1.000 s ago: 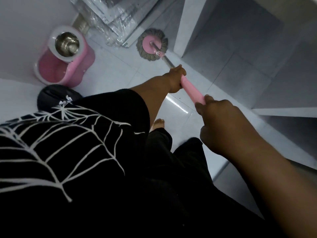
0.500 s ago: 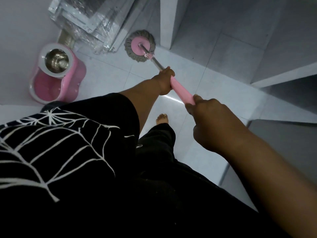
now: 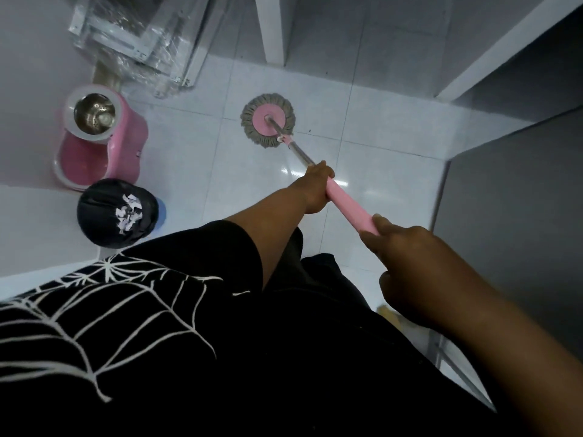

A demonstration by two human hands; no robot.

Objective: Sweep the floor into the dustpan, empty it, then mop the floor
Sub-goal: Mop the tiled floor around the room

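A round mop head (image 3: 268,119) with grey strands and a pink disc lies flat on the white tiled floor (image 3: 388,171). Its metal shaft runs back to a pink handle (image 3: 350,208). My left hand (image 3: 317,187) grips the lower end of the pink handle. My right hand (image 3: 413,266) grips the upper end, close to my body. A pink mop bucket (image 3: 104,146) with a steel spinner basket stands at the left against the wall.
A black-lined bin (image 3: 118,212) holding white paper scraps stands beside the bucket. Plastic-wrapped white frames (image 3: 142,42) lean in the far left corner. A white partition edge (image 3: 273,29) rises behind the mop. A grey wall (image 3: 517,200) closes the right side.
The mop head has been drawn back from the far corner by the wrapped frames toward me, onto the open tiles. The view has tilted, bringing the bin into sight.
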